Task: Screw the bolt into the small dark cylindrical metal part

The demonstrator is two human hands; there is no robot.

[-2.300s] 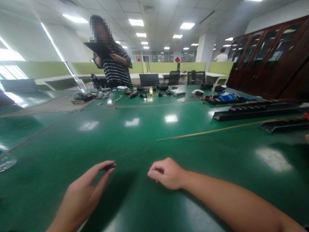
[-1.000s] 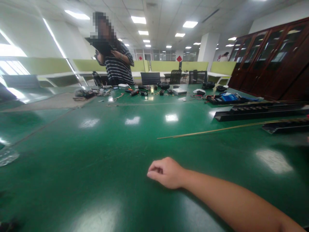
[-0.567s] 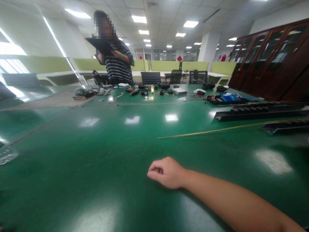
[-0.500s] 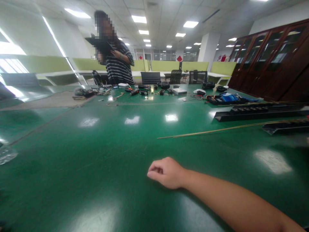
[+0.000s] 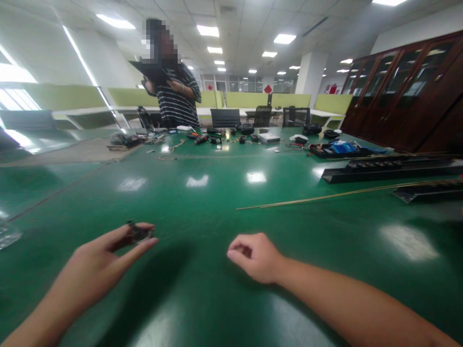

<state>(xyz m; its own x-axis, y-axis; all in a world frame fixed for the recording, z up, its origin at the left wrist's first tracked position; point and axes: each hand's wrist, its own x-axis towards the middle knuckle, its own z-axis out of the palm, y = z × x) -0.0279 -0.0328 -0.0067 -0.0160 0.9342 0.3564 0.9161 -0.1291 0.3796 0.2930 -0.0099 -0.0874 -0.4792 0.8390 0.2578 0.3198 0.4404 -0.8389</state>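
Observation:
My left hand is raised over the green table at the left. Between its thumb and fingers it grips a small dark part, whose exact kind I cannot make out. A shadow falls on the tabletop beside it. My right hand rests on the table near the middle, fingers loosely curled and thumb against the forefinger. Nothing shows in its hollow. Beyond it lie thin brass-coloured rods, not touched by either hand.
Black metal channels lie at the right, with a black tray behind them. Several tools and small parts line the far edge, including a white box. Across the table stands a person in a striped shirt. Clear plastic sits at the left edge.
My left hand has come into view from the left with the small dark part in it. My right hand stays nearly in place. The person opposite has shifted the dark board slightly.

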